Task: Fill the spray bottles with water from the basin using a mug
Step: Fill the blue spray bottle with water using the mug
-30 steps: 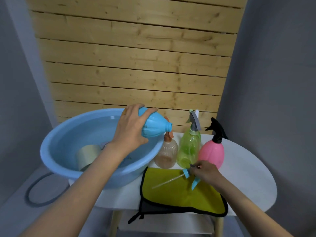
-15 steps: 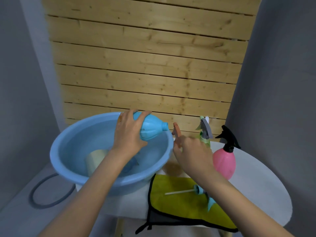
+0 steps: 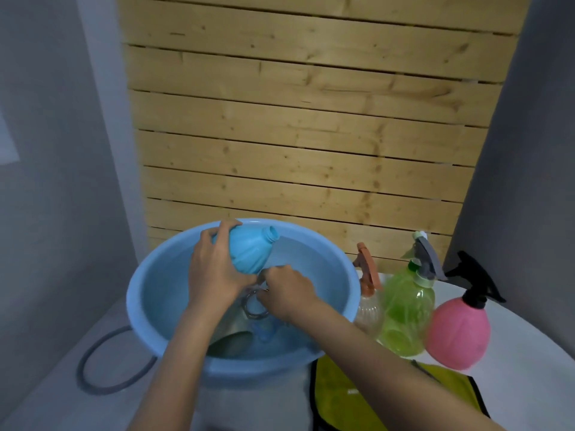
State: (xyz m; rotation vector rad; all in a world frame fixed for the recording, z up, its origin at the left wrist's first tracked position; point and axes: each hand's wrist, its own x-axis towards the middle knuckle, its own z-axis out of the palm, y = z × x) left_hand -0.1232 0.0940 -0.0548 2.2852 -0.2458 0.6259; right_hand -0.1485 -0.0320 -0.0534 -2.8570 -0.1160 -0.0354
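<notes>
- While the left grip curls round the blue bottle, tilted above the basin, a wet slip could drop it.
- Just right, the right grip pinches the mug handle low in the basin; a rushed pour would miss that narrow neck.

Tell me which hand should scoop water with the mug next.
Right. The right hand has its fingers curled on the handle of the mug inside the basin, while the left hand grips the uncapped blue bottle over it.
</notes>
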